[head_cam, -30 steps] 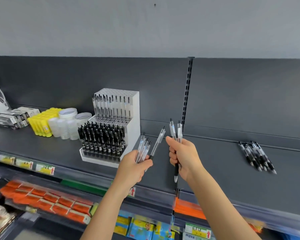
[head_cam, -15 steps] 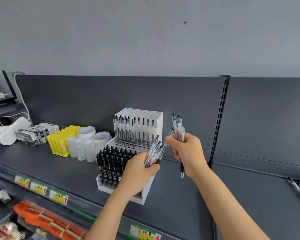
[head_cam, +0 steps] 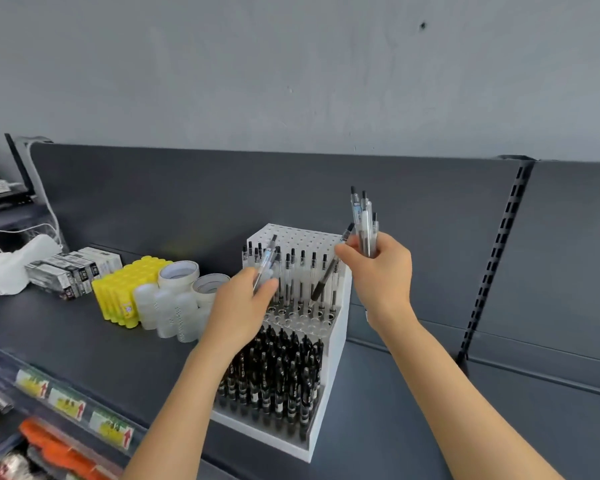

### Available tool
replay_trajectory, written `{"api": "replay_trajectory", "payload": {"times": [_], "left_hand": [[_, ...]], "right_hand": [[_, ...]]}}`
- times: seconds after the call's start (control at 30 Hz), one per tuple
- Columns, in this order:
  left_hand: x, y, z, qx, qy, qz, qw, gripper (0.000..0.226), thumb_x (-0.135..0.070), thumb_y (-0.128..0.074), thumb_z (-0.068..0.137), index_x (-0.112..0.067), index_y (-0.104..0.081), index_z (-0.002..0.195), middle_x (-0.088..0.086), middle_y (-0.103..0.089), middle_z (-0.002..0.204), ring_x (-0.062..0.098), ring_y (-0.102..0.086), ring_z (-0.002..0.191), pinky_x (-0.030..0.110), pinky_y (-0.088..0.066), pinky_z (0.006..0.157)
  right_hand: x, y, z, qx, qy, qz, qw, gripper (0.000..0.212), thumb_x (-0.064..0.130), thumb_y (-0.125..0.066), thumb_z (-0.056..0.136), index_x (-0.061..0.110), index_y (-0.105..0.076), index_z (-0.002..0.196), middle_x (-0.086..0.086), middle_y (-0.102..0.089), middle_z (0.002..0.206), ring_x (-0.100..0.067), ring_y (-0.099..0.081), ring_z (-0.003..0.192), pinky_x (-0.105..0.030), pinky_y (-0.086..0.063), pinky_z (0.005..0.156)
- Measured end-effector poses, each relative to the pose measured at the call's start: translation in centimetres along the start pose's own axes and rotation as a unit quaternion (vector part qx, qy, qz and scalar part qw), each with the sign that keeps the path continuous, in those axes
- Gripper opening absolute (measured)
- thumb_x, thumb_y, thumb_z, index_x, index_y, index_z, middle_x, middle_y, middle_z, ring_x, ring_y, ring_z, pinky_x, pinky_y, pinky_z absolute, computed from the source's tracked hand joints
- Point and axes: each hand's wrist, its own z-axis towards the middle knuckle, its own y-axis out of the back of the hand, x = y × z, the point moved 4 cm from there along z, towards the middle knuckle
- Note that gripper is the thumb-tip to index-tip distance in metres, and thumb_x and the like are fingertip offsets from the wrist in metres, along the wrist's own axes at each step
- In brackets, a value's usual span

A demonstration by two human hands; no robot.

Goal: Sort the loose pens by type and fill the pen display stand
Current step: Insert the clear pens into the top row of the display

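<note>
Clear pen (head_cam: 328,268), pinched in our right hand (head_cam: 381,268), slants tip-down over the stand (head_cam: 336,336) holes; our left hand (head_cam: 239,306) grips spares (head_cam: 266,265).

A dark grey shelf (head_cam: 84,344) carries a white pen stand (head_cam: 334,358) near its front edge; leftward sit tape rolls (head_cam: 178,273), clear tubs (head_cam: 167,313), yellow glue sticks (head_cam: 122,292), then boxes (head_cam: 66,271) toward the left end
</note>
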Motion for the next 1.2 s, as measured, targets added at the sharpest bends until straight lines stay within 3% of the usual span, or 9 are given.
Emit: {"api": "replay_trajectory", "payload": {"times": [0.1, 0.2, 0.3, 0.37, 0.7, 0.83, 0.93, 1.1, 1.2], "left_hand": [[1.2, 0.0, 1.5, 0.011, 0.005, -0.017, 1.000, 0.030, -0.026, -0.046, 0.099, 0.001, -0.052, 0.087, 0.009, -0.048, 0.070, 0.022, -0.043, 0.063, 0.033, -0.033, 0.057], [1.9, 0.0, 2.6, 0.042, -0.012, -0.034, 0.998, 0.026, -0.025, -0.045, 0.099, -0.004, -0.052, 0.086, 0.015, -0.061, 0.082, 0.032, -0.057, 0.074, 0.037, -0.044, 0.064], [2.7, 0.3, 3.4, 0.078, -0.037, -0.059, 0.995, 0.025, -0.027, -0.045, 0.099, -0.008, -0.052, 0.084, 0.002, -0.060, 0.073, 0.009, -0.055, 0.059, 0.020, -0.041, 0.054], [3.1, 0.5, 4.0, 0.099, -0.050, -0.084, 0.990, 0.025, -0.027, -0.046, 0.099, -0.011, -0.052, 0.081, -0.003, -0.060, 0.069, 0.001, -0.052, 0.051, 0.018, -0.042, 0.053], [5.9, -0.5, 6.3, 0.191, -0.075, -0.191, 0.960, 0.018, -0.026, -0.050, 0.098, -0.017, -0.057, 0.084, -0.002, -0.064, 0.073, 0.004, -0.056, 0.054, 0.021, -0.045, 0.052], [6.6, -0.7, 6.8, 0.214, -0.086, -0.215, 0.949, 0.017, -0.026, -0.050, 0.097, -0.019, -0.057, 0.083, 0.000, -0.064, 0.073, 0.006, -0.056, 0.055, 0.022, -0.045, 0.053], [6.9, -0.9, 6.8, 0.233, -0.085, -0.226, 0.942, 0.017, -0.025, -0.050, 0.098, -0.018, -0.057, 0.084, 0.000, -0.064, 0.074, 0.006, -0.056, 0.055, 0.021, -0.045, 0.053], [7.2, -0.9, 6.8, 0.258, -0.087, -0.237, 0.933, 0.014, -0.025, -0.050, 0.098, -0.018, -0.061, 0.094, -0.001, -0.064, 0.074, 0.005, -0.056, 0.056, 0.020, -0.046, 0.054], [7.3, -0.6, 6.9, 0.266, -0.086, -0.250, 0.927, 0.015, -0.024, -0.051, 0.097, -0.016, -0.063, 0.096, -0.003, -0.065, 0.072, 0.007, -0.057, 0.058, 0.021, -0.046, 0.054]], "right_hand": [[-0.4, -1.3, 0.2, 0.001, 0.006, -0.023, 1.000, 0.015, 0.013, -0.073, 0.077, 0.014, -0.059, 0.070, 0.012, -0.048, 0.053, -0.002, -0.039, 0.044, -0.018, -0.037, 0.050], [-0.6, -2.5, 0.4, 0.003, 0.013, -0.063, 0.998, 0.019, 0.014, -0.074, 0.077, 0.015, -0.057, 0.069, 0.010, -0.048, 0.054, -0.003, -0.039, 0.045, -0.017, -0.037, 0.050], [-0.7, -3.7, 0.3, -0.006, 0.031, -0.113, 0.993, 0.021, 0.015, -0.073, 0.078, 0.016, -0.055, 0.067, 0.010, -0.048, 0.054, -0.002, -0.041, 0.045, -0.011, -0.035, 0.047], [-0.9, -4.4, 0.2, -0.011, 0.035, -0.142, 0.989, 0.021, 0.015, -0.073, 0.079, 0.017, -0.055, 0.068, 0.011, -0.048, 0.055, 0.000, -0.043, 0.045, -0.008, -0.034, 0.046], [-3.1, -7.0, -1.0, -0.029, 0.002, -0.268, 0.963, 0.024, 0.018, -0.074, 0.078, 0.003, -0.055, 0.075, 0.002, -0.062, 0.073, -0.010, -0.046, 0.057, -0.012, -0.036, 0.047], [-3.3, -7.7, -0.9, -0.031, -0.012, -0.301, 0.953, 0.020, 0.017, -0.073, 0.078, 0.007, -0.056, 0.074, 0.001, -0.062, 0.075, -0.012, -0.048, 0.061, -0.019, -0.038, 0.051], [-3.1, -8.0, -0.9, -0.024, -0.012, -0.328, 0.944, 0.032, 0.020, -0.074, 0.079, 0.017, -0.046, 0.064, 0.001, -0.062, 0.076, -0.011, -0.047, 0.060, -0.017, -0.034, 0.049], [-2.6, -7.5, -1.4, -0.047, -0.030, -0.317, 0.947, 0.046, 0.028, -0.071, 0.082, 0.015, -0.032, 0.062, -0.008, -0.056, 0.066, -0.014, -0.037, 0.055, -0.024, -0.031, 0.050], [-1.7, -7.2, -1.7, -0.058, -0.044, -0.239, 0.968, 0.041, 0.024, -0.069, 0.083, 0.002, -0.038, 0.067, -0.017, -0.066, 0.076, -0.008, -0.040, 0.047, -0.026, -0.035, 0.050]]}}
